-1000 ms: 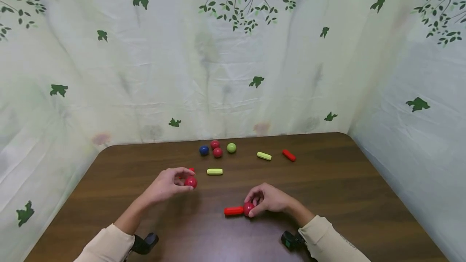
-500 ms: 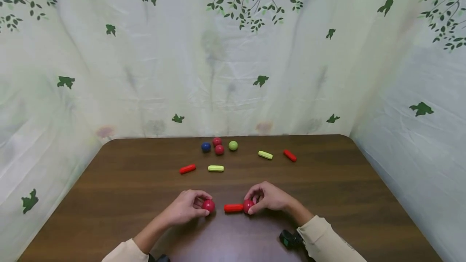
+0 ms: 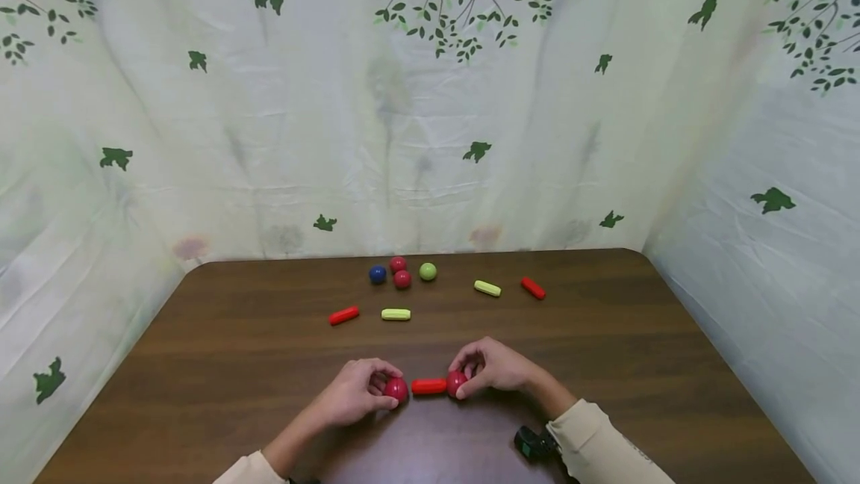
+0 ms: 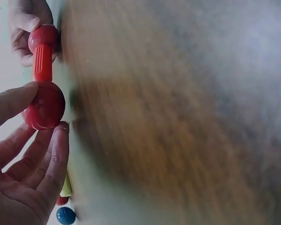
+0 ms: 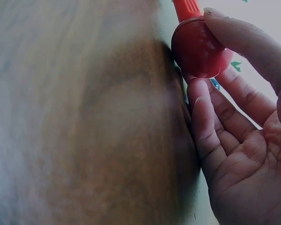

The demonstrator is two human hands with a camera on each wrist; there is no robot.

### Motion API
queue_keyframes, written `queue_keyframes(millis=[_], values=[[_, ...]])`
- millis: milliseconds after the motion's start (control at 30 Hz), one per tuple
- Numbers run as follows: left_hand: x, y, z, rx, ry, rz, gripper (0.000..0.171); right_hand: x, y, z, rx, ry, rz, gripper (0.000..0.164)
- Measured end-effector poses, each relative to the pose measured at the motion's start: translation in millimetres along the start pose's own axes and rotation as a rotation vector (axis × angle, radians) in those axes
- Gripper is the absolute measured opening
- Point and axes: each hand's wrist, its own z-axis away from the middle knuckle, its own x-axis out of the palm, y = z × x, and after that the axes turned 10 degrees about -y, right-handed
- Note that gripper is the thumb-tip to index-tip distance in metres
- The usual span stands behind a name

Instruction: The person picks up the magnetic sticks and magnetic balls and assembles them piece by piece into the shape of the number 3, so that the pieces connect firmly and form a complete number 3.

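Note:
In the head view my left hand (image 3: 356, 392) pinches a dark red ball (image 3: 396, 391) between thumb and fingers. A bright red ridged stick (image 3: 428, 387) lies just to the right of that ball, close to the table. At the stick's right end my right hand (image 3: 496, 368) pinches a second dark red ball (image 3: 456, 384), which meets the stick. In the left wrist view the left ball (image 4: 46, 107) overlaps the near end of the stick (image 4: 42, 63). The right wrist view shows the right ball (image 5: 200, 49) with the stick (image 5: 186, 9) coming out of its far side.
Toward the back of the brown table (image 3: 591, 334) are a blue ball (image 3: 378, 274), two more red balls (image 3: 402, 279) and a green ball (image 3: 428, 272). Two yellow-green sticks (image 3: 396, 314) and two red sticks (image 3: 344, 316) lie around them. A patterned cloth (image 3: 430, 133) hangs behind the table.
My left hand has carried its red ball rightward and toward me, up to the left end of the red stick. My right hand keeps its hold in nearly the same place.

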Motion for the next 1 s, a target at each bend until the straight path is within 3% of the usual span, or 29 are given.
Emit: queue_keyframes(millis=[367,667,1000], values=[[4.7,1.5,-1.6,-0.007,-0.011,0.019,0.030,2,1,0,-0.034,-0.013,-0.015,0.025],[3.5,4.3,-3.3,-0.015,-0.027,0.030,0.031,2,-2,1,-0.007,0.002,-0.017,0.023],[9.2,12.7,-12.8,0.032,0.000,-0.150,0.022,2,-3,1,-0.022,0.002,-0.022,0.023]])
